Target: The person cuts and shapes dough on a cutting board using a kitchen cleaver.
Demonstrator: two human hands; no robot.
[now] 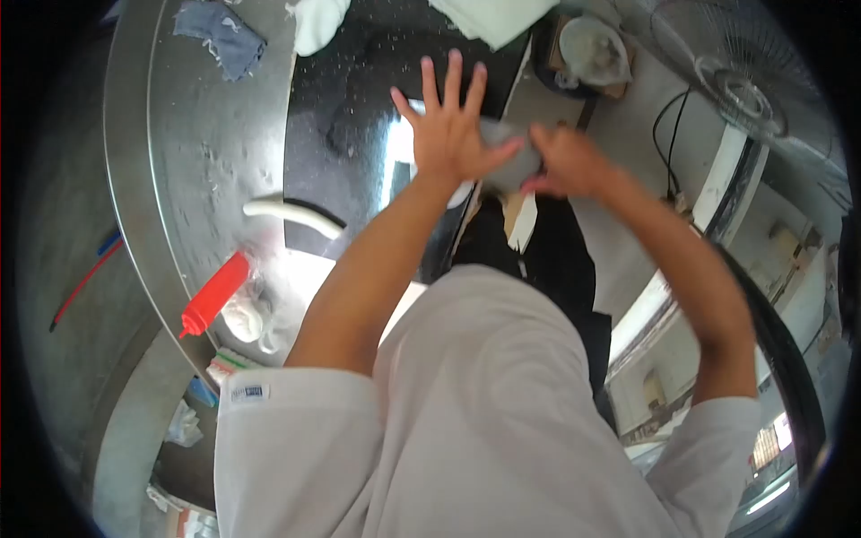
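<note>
My left hand (448, 130) lies palm down with its fingers spread on a glossy black panel (336, 108). Its thumb points toward my right hand (569, 161), which hangs just off the panel's right edge. The fingers of my right hand are curled around a grey, flat-looking thing (514, 169), partly hidden between the two hands. Motion blur keeps me from telling its kind. A white curved strip (291, 213) rests across the left edge of the panel, below my left hand.
A red squeeze bottle (215, 294) lies on the metal table (206, 152), beside a white crumpled cloth (245, 316). Grey-blue cloth (221, 38) and white cloths (319, 22) sit at the far side. At right are a fan (740, 90) and a bag-lined container (594, 52).
</note>
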